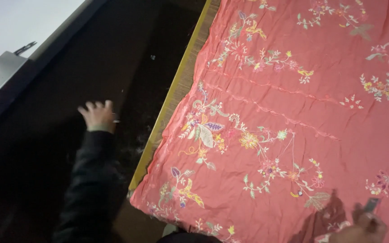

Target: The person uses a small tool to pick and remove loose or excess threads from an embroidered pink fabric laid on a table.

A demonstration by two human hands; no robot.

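Clearly I see the left hand (97,115) at nine o'clock, fingers spread above the dark floor (32,171), pinching nothing. The right hand (360,228) at five o'clock rests on the pink embroidered cloth (293,112), pinching a small tool (371,205) (probably steadying the fabric).

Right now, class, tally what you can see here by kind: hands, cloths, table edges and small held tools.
Hands: 2, the left hand out over the dark floor, the right hand on the cloth
Embroidered pink cloth: 1
Yellow table edge: 1
Small dark tool in the right hand: 1
Total: 5
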